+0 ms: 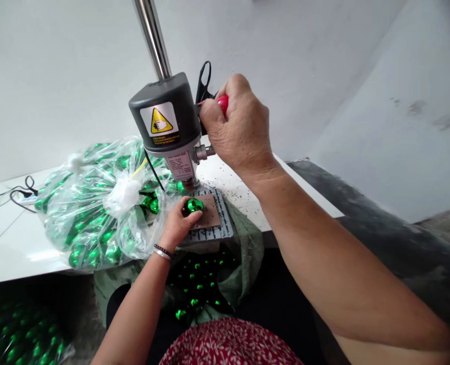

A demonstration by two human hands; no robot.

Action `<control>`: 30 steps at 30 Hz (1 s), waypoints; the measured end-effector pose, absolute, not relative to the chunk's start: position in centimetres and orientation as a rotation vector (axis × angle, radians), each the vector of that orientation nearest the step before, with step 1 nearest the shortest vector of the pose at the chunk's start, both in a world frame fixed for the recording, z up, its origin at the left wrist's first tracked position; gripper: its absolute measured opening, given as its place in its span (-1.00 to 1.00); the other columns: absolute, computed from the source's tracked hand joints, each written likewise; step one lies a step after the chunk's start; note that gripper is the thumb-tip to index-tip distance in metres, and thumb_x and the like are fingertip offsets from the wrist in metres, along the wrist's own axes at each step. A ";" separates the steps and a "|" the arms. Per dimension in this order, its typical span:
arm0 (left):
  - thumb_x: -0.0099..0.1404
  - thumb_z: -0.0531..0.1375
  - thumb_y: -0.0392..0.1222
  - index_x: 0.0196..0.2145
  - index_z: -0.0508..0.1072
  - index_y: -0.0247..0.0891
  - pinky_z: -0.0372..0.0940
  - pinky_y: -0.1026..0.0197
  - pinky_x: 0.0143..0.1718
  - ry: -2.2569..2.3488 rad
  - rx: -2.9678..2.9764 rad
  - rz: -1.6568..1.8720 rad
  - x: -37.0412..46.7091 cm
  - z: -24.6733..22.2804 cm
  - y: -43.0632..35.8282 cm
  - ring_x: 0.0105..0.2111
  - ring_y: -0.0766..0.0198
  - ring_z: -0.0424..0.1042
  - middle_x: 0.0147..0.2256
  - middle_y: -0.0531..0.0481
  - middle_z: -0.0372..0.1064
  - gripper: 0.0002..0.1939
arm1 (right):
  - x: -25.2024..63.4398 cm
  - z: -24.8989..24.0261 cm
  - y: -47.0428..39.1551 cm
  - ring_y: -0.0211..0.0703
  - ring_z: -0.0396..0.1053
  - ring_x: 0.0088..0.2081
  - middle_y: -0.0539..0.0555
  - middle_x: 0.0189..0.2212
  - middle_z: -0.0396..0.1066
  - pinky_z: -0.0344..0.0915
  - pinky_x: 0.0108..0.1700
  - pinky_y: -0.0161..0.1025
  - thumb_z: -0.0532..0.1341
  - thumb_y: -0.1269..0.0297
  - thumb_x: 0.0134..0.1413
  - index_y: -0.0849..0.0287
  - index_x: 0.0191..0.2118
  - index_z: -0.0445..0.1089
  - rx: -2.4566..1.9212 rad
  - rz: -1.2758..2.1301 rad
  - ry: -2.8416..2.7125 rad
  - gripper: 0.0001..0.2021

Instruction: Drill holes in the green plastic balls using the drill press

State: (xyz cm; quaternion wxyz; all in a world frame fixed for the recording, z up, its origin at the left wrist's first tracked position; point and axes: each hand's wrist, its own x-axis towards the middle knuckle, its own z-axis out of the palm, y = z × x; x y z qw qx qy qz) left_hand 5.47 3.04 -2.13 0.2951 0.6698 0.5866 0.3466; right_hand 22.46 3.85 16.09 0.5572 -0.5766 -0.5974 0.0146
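Right forearm [310, 243] foremost, the right hand [244, 129] curls round a red knob [223, 104], left hand [180, 221] pinching a green ball [195, 205].

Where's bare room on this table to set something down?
Left of the clear bag of green baubles, in front of the black cord, the white table is bare. Right of the lever press there's room, but dark specks litter it. Crowded: around the left hand.

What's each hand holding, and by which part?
The left hand holds a green ball by its left and near sides; the right hand grips a red handle, mostly covered.
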 end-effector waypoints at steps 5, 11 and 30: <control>0.13 0.28 -0.06 0.09 0.40 -0.24 0.29 0.12 0.00 1.623 1.758 0.817 6.1 -1.8 2.9 -0.06 0.09 0.45 -0.07 -0.10 0.51 -0.43 | 22.4 16.3 3.7 -0.15 0.35 -0.26 0.03 -0.43 0.27 0.23 -0.15 -0.18 0.05 0.19 0.15 0.12 -0.37 0.06 -1.376 0.047 -1.404 -0.84; 0.10 0.28 -0.02 0.09 0.41 -0.23 0.30 0.14 -0.01 1.578 1.712 0.782 5.7 -1.8 3.4 -0.08 0.12 0.45 -0.11 -0.06 0.52 -0.41 | 22.8 15.5 4.2 -0.17 0.36 -0.23 -0.01 -0.48 0.19 0.25 -0.14 -0.20 0.01 0.16 0.15 0.11 -0.37 0.03 -1.252 0.079 -1.443 -0.83; 0.09 0.25 0.09 -0.09 0.55 -0.24 0.29 0.15 -0.09 1.485 1.491 0.851 4.3 -1.9 4.3 -0.20 0.15 0.46 -0.20 -0.01 0.55 -0.50 | 22.7 16.2 3.6 -0.23 0.10 -0.43 0.01 -0.44 0.26 0.03 -0.25 -0.22 -0.02 0.15 0.11 0.10 -0.38 0.03 -1.402 -0.005 -1.451 -0.84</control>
